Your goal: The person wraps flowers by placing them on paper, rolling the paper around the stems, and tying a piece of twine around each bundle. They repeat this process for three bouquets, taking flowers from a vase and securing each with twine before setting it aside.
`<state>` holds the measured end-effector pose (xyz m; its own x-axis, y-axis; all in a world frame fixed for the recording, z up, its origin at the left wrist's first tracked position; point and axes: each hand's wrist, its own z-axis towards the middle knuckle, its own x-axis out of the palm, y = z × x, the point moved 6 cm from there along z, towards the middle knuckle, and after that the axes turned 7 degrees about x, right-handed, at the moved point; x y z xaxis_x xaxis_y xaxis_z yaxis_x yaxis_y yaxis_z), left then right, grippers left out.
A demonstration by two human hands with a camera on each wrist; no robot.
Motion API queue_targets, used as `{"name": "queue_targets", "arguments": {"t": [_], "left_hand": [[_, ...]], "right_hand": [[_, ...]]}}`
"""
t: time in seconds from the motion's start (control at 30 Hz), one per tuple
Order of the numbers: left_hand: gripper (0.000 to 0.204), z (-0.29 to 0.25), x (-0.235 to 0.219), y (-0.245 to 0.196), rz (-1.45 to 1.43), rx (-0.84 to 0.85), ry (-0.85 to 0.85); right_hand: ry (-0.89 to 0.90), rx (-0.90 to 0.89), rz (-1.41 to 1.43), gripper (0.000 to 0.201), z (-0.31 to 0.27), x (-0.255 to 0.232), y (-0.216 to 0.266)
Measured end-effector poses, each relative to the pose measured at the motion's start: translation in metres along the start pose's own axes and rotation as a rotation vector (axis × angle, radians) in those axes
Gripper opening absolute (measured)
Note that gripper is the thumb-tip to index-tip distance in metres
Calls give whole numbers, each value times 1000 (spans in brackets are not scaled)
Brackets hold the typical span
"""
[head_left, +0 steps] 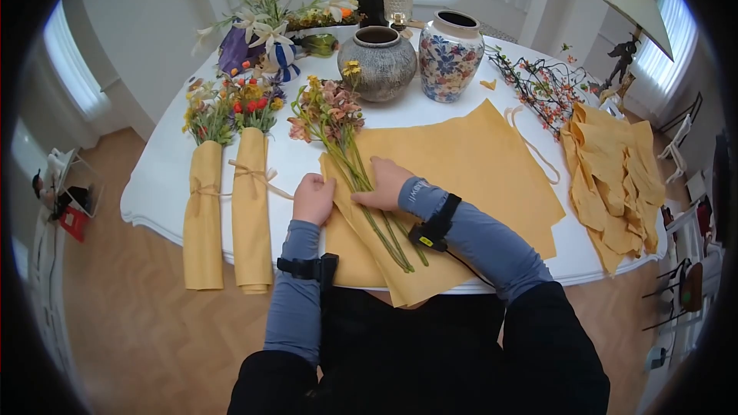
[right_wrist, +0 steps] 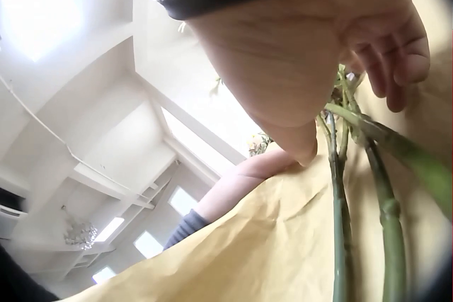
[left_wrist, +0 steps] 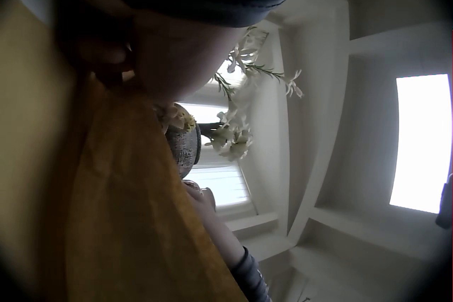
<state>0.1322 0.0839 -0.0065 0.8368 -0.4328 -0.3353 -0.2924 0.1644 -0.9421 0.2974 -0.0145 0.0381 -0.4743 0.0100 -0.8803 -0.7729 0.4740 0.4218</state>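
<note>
Left grip: the left hand (head_left: 314, 198) pinched the yellow paper (head_left: 461, 161) edge.
Right grip: the right hand (head_left: 382, 183) lay flat-fingered, pressing the flower stems (head_left: 377, 219).
Stems: diagonal on the paper, on the white table (head_left: 154, 177).

Mustard-yellow wrapping paper (head_left: 469, 161) lies on the white table (head_left: 161, 177). Green stems (head_left: 377, 219) carry pink and yellow blooms. One vase (head_left: 450, 55) has blue-and-red florals, another vase (head_left: 377, 63) is speckled grey.

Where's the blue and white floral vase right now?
In the head view, the floral vase stands at the table's far side, just right of the grey pot, beyond the yellow paper.
</note>
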Motion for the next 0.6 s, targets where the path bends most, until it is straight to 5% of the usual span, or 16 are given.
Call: {"name": "queue_targets", "arguments": {"t": [0.1,0.33,0.5,0.6], "left_hand": [[23,29,7,53,-88,182,-64],[34,13,4,29,-288,138,-48],[39,20,12,13,-497,222,-60],[40,21,22,-12,-223,188,3]], "right_hand": [[69,-125,40,85,-27,8,-12],[-37,-289,127,61,-44,14,-14],[64,-355,272,57,-35,20,-22],[129,-368,431,56,-32,21,-30]]}}
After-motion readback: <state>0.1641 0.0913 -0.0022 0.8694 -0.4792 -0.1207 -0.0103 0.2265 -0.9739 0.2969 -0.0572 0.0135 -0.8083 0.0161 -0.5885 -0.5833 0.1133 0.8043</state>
